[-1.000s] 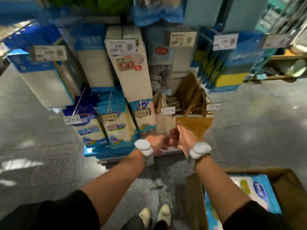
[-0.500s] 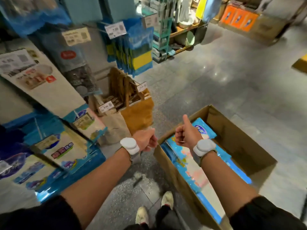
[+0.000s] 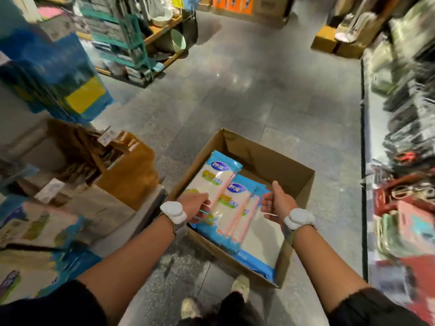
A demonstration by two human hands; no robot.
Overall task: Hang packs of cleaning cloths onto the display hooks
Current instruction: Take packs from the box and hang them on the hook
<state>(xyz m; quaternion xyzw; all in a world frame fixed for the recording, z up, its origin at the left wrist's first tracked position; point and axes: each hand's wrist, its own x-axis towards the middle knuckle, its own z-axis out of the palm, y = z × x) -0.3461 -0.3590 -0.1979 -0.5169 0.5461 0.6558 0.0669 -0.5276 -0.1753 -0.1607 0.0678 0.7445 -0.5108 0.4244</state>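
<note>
An open cardboard box (image 3: pixel 270 158) stands on the floor in front of me. Inside lie blue-and-white packs of cleaning cloths (image 3: pixel 226 205), overlapping one another. My left hand (image 3: pixel 196 205) hovers over the box's left edge with loosely curled fingers and holds nothing. Over the right side of the packs, my right hand (image 3: pixel 276 203) hangs with its thumb up and fingers loosely curled, also without anything in it. The display with hanging packs (image 3: pixel 35 227) is blurred at the far left; its hooks cannot be made out.
Brown paper bags (image 3: pixel 127 175) and wooden items hang at the rack's right end. A shelf of mixed goods (image 3: pixel 404 161) runs along the right. Boxes (image 3: pixel 339 43) and a low rack (image 3: pixel 131 38) stand farther back on the grey floor. My shoes (image 3: pixel 240 284) are just below the box.
My view has swung right from the display rack to the box on the floor. Both hands have moved from the rack to above the packs in the box.
</note>
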